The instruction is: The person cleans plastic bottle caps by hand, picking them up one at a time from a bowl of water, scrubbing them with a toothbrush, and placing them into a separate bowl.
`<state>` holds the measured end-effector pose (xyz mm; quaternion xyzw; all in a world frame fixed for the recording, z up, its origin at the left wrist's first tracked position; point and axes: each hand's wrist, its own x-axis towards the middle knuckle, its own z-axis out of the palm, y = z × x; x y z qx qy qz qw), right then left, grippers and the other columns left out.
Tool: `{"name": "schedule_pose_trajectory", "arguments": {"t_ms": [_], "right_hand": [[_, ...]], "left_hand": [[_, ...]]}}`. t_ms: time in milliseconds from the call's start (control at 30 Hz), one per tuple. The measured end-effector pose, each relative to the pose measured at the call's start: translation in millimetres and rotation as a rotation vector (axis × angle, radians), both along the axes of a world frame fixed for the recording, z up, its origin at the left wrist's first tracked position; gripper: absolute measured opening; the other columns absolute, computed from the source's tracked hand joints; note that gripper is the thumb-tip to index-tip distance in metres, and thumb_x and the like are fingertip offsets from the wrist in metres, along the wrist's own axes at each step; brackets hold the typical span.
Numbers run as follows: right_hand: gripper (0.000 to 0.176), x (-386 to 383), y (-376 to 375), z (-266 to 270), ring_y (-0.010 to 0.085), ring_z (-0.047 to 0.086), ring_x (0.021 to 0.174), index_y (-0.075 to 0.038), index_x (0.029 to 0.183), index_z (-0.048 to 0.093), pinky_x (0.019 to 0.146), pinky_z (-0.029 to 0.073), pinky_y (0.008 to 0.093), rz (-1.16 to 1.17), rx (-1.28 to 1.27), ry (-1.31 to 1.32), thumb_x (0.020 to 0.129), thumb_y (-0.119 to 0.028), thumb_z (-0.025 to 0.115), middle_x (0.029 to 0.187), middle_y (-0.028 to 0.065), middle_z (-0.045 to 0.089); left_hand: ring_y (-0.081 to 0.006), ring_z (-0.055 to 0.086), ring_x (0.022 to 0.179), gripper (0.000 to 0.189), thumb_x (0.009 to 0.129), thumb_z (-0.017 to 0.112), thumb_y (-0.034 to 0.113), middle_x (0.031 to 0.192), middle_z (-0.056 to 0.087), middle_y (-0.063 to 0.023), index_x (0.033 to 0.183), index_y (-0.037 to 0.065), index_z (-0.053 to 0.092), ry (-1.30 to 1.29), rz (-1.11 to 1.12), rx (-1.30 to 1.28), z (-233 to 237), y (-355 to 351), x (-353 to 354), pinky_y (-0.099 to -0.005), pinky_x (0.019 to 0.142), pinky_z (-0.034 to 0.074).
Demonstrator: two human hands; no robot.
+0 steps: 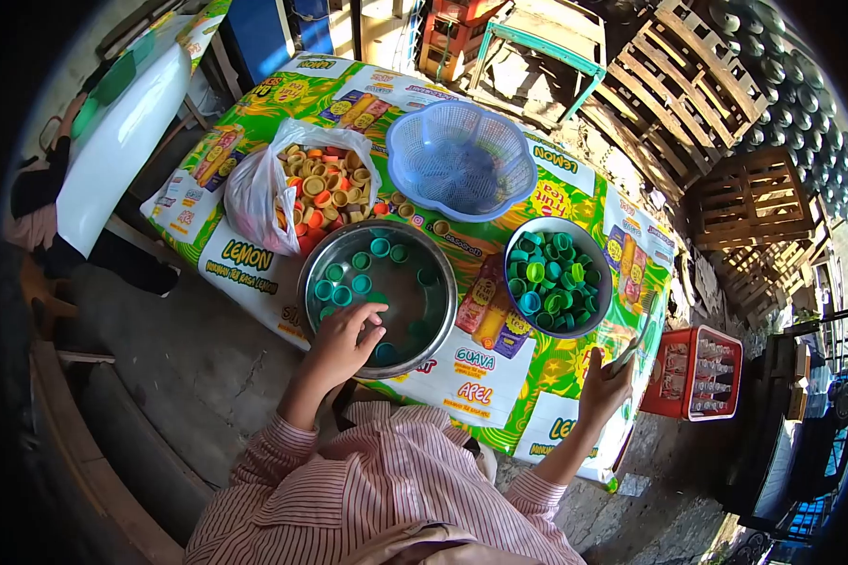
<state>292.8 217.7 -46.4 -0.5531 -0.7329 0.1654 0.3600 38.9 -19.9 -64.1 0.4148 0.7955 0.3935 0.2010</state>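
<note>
My left hand (347, 341) is over the near rim of a metal bowl (449, 325), fingers loosely bent and a little apart, with nothing visible between them. Several teal caps (342, 295) lie in that bowl. Over at the table's right edge, my right hand (605, 388) holds a fork (639, 336), tines pointing away from me. Beyond this hand stands a bowl of green caps (556, 281). A plastic bag (259, 193) of tan and orange caps (325, 184) sits behind the metal bowl, left of a blue basket (462, 160) with few details visible inside.
A printed cover lies on the table (254, 259). A few tan caps (441, 227) sit near the basket. Right of the table is a red crate (693, 374); wooden pallets (678, 89) stand farther back. Another person's dark sleeve (52, 179) shows at far left.
</note>
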Motion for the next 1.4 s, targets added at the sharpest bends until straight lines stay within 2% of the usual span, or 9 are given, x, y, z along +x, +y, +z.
{"name": "schedule_pose_trajectory", "arguments": {"t_ms": [367,600,733,933,1033,1200,1267,1333,1400], "right_hand": [[0.045,-33.7,-66.0,-9.0,0.0095,0.026,0.039,0.0,0.115,0.051,0.04,0.023,0.0271,0.353,-0.185,0.078,0.074,-0.005,0.068,0.045,0.0001,0.03],[0.049,-35.4,-68.1,-6.8,0.0093,0.026,0.039,-0.002,0.121,0.049,0.04,0.023,0.0262,0.42,-0.204,0.082,0.075,-0.005,0.067,0.046,-0.0005,0.03],[0.05,-37.4,-71.5,-3.7,0.009,0.026,0.039,-0.002,0.121,0.048,0.041,0.023,0.0261,0.443,-0.207,0.072,0.075,-0.005,0.066,0.046,-0.0007,0.029],[0.052,-38.9,-79.3,-1.7,0.0063,0.024,0.043,-0.003,0.123,0.048,0.042,0.019,0.025,0.452,-0.255,0.091,0.075,-0.002,0.065,0.049,-0.0019,0.026],[0.046,-38.1,-80.2,-4.1,0.009,0.03,0.038,0.001,0.117,0.05,0.04,0.025,0.0262,0.476,-0.231,0.064,0.075,-0.006,0.067,0.045,0.0005,0.033],[0.045,-43.2,-83.8,-4.9,0.0075,0.027,0.041,0.0,0.117,0.05,0.041,0.022,0.0255,0.507,-0.284,0.091,0.075,-0.004,0.066,0.047,-0.0007,0.03],[0.049,-45.7,-84.8,-5.1,0.0058,0.024,0.044,-0.002,0.122,0.049,0.042,0.02,0.0247,0.522,-0.303,0.096,0.075,-0.002,0.065,0.048,-0.0021,0.026],[0.048,-49.3,-86.3,-3.6,0.0058,0.024,0.044,-0.002,0.121,0.049,0.043,0.02,0.0246,0.575,-0.298,0.101,0.075,-0.001,0.064,0.049,-0.0021,0.026],[0.04,-55.8,-89.4,2.6,0.0072,0.026,0.042,0.0,0.113,0.051,0.041,0.022,0.025,0.585,-0.298,0.096,0.075,-0.003,0.065,0.047,-0.0005,0.029]], "left_hand": [[-0.0228,0.047,0.095,0.038,0.065,0.068,0.016,0.098,0.053,-0.0032,0.101,0.013,0.057,0.501,-0.242,-0.2,-38.3,45.0,12.6,-0.039,0.081,0.036],[-0.0235,0.049,0.093,0.036,0.067,0.07,0.02,0.092,0.051,-0.0031,0.1,0.014,0.056,0.288,-0.171,-0.159,-26.9,45.5,-15.1,-0.0404,0.082,0.036],[-0.023,0.045,0.094,0.03,0.068,0.07,0.019,0.092,0.049,-0.0045,0.095,0.014,0.058,0.682,0.083,-0.093,-34.6,69.4,-54.1,-0.0392,0.08,0.034],[-0.0227,0.042,0.095,0.014,0.069,0.068,0.016,0.093,0.046,-0.0055,0.078,0.012,0.058,0.685,-0.018,-0.182,-41.6,75.1,-58.5,-0.0386,0.08,0.033],[-0.0241,0.046,0.094,0.014,0.072,0.066,0.014,0.094,0.049,-0.0052,0.082,0.011,0.056,0.554,-0.053,-0.039,-41.5,66.2,-56.9,-0.0385,0.079,0.038],[-0.0165,0.061,0.087,0.011,0.088,0.054,0.014,0.088,0.06,-0.0036,0.093,0.004,0.053,-0.507,0.02,0.11,-36.5,44.9,-68.5,-0.027,0.067,0.045],[-0.0122,0.059,0.09,0.028,0.089,0.055,0.018,0.096,0.057,-0.0035,0.112,0.004,0.048,-0.854,0.057,0.18,-35.0,35.1,-74.4,-0.0231,0.069,0.044],[-0.01,0.057,0.09,0.039,0.089,0.054,0.019,0.099,0.055,-0.0031,0.125,0.009,0.041,-0.984,0.061,0.292,-23.4,27.2,-74.4,-0.0223,0.068,0.043],[-0.0082,0.054,0.083,0.039,0.09,0.054,0.024,0.098,0.054,-0.0003,0.126,0.013,0.045,-0.728,0.066,0.171,-20.4,26.0,-85.8,-0.0205,0.066,0.042]]}}
